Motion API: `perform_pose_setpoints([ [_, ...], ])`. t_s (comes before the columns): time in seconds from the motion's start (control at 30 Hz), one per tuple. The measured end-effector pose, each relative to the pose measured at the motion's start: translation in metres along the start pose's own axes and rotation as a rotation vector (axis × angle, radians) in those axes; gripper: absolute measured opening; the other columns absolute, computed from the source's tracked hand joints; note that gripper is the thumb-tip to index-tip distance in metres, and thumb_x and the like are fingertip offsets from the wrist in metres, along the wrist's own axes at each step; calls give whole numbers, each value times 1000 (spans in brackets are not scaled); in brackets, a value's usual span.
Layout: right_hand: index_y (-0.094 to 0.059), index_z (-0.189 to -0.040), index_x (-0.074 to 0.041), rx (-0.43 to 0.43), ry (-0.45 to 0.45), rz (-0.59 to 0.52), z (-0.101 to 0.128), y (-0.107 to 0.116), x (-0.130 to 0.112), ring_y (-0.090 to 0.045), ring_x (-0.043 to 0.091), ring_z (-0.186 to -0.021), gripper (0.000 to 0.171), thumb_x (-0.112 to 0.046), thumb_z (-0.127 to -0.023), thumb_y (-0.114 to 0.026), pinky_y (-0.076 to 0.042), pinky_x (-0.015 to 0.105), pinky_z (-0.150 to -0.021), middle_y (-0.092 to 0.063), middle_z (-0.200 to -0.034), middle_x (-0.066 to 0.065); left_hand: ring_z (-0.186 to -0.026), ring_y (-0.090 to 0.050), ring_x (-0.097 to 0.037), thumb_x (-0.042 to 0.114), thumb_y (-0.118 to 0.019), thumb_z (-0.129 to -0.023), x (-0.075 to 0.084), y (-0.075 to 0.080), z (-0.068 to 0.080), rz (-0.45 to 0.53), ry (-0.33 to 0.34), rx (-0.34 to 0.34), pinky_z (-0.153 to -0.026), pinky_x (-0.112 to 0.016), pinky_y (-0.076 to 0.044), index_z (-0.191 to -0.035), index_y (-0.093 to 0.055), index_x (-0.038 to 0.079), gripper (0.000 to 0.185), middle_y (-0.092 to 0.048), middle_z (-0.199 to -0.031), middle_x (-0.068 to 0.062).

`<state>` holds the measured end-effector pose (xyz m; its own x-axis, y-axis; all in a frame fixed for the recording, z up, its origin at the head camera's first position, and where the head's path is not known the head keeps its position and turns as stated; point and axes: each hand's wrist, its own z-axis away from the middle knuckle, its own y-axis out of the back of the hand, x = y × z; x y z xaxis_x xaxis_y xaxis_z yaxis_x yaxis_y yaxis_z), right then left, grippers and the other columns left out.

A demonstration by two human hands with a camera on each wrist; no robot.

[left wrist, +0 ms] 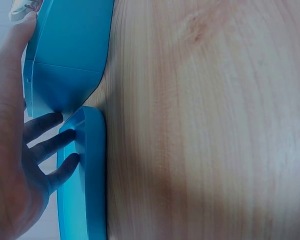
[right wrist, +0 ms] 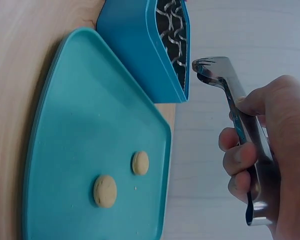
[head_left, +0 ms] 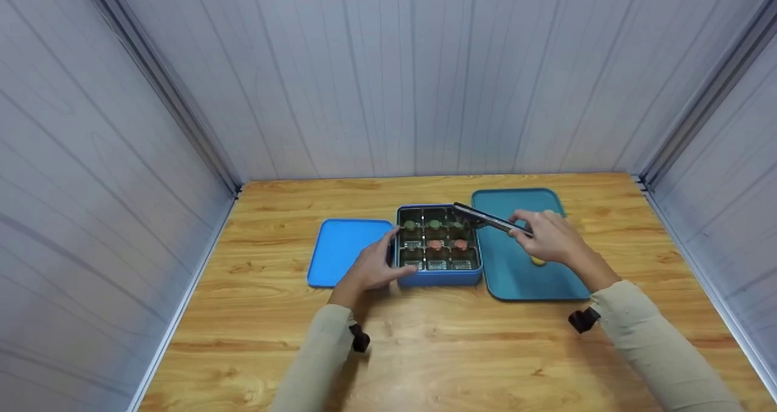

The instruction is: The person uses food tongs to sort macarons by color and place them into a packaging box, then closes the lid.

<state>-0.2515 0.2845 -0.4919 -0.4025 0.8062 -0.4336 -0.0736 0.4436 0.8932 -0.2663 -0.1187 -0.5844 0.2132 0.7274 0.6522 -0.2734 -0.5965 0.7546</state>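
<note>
A blue box [head_left: 440, 278] holds a clear divided insert with three green macarons [head_left: 434, 224] in its back row and two pink macarons [head_left: 434, 244] in the middle row. My left hand [head_left: 375, 266] rests at the box's left side, thumb on the front rim, fingers spread and fairly straight. My right hand [head_left: 549, 237] grips metal tongs [head_left: 495, 221], their tips over the box's back right corner. Between the tips, a small brown round thing [right wrist: 195, 65] shows edge-on; its kind is hard to tell. Two pale yellow macarons [right wrist: 105, 191] lie on the teal tray [right wrist: 85, 130].
Left of the box lies a blue lid [head_left: 343, 248], close to my left fingers in the left wrist view. The teal tray stands against the box's right side. All sit on a wooden table [head_left: 437, 345] with pale panel walls [head_left: 376, 78] behind and at both sides.
</note>
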Motion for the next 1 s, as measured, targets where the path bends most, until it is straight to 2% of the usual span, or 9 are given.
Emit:
perform_pose_setpoints([
  [0.37, -78, -127, -9, 16, 6, 43, -11, -8, -17, -38, 10, -49, 23, -22, -111, -70, -25, 27, -49, -57, -60, -2, -167, -44, -46, 64, -83, -93, 0, 0, 0, -6, 22, -9, -134, -70, -39, -181, -25, 25, 113, -41, -182, -19],
  [0.63, -79, -129, -9, 13, 30, 36, -19, -14, -30, -40, 10, -49, 25, -23, -111, -69, -25, 27, -48, -64, -62, -1, -166, -44, -48, 62, -83, -94, 1, 0, 1, 1, 13, -7, -134, -72, -39, -181, -26, 23, 111, -42, -181, -20],
  [1.0, -77, -135, -6, -9, 76, 52, -32, -21, -49, -29, 9, -47, 31, -24, -112, -68, -19, 26, -48, -44, -55, -6, -166, -45, -48, 65, -82, -94, 0, 0, 0, -4, 16, -1, -134, -71, -39, -181, -27, 25, 111, -42, -181, -18],
])
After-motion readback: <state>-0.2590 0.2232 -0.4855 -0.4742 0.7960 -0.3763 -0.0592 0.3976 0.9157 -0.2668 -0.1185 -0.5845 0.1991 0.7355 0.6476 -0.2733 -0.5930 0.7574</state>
